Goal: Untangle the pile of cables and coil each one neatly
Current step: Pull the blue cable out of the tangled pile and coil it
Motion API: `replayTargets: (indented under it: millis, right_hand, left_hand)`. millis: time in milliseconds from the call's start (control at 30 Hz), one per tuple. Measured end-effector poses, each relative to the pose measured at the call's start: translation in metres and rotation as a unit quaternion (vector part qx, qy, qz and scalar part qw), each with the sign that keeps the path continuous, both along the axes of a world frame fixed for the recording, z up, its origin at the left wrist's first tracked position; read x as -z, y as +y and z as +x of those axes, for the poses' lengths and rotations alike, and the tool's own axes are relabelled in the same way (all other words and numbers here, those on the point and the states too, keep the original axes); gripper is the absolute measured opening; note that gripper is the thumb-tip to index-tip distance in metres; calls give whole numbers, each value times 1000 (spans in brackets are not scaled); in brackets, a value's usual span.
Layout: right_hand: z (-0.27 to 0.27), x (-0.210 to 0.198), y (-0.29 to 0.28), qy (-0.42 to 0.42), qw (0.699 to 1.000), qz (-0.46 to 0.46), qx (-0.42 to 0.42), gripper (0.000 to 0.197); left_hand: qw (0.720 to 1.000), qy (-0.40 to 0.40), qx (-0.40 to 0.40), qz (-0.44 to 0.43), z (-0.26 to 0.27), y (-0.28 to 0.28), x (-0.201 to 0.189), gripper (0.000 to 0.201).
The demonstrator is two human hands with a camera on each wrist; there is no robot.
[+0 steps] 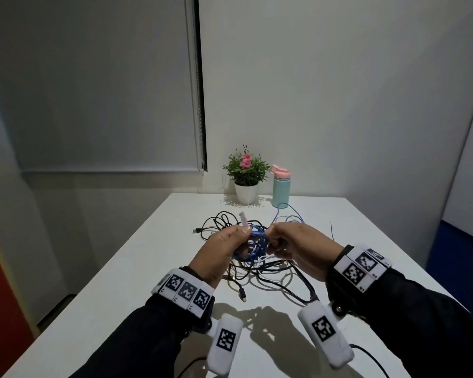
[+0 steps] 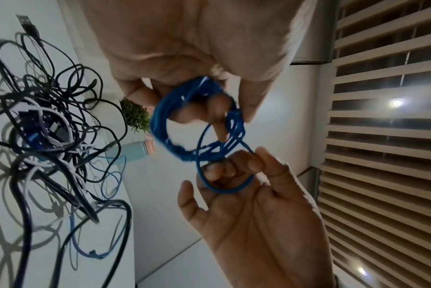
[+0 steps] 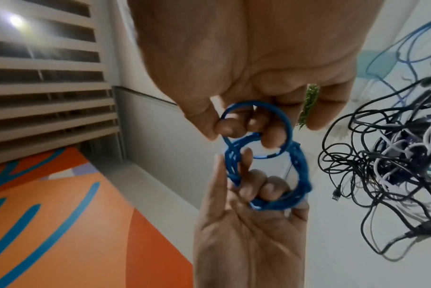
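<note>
- White tabletop point(image 1: 126, 274).
- Tangled pile of black, white and blue cables point(image 1: 268, 271) at its middle.
- Potted plant point(image 1: 245, 177) and mint bottle point(image 1: 281, 186) at the far edge.

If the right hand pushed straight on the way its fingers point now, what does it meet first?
Most likely the left hand: the right hand points leftward across the blue cable coil both hold, and their fingertips nearly meet there. Depth is unclear.

dim room | ceiling spotlights point(image 2: 396, 102) glare | hard table shadows | wrist views blurred
</note>
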State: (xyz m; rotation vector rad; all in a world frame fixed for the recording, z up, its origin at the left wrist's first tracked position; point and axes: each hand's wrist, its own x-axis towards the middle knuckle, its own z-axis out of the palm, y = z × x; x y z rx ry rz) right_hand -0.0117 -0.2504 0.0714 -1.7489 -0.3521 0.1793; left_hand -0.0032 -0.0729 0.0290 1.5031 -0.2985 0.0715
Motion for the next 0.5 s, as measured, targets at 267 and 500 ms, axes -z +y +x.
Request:
replayTargets:
  millis: [267,500]
  right_hand:
    - [18,-21,-23,-218,942,-253,-1,14]
    - [29,-19,-24,-257,950,-177,13,10]
  left_hand:
    - [996,27,2,82,1,9,8,24]
    - [992,-13,62,109,-9,-3,-6,13]
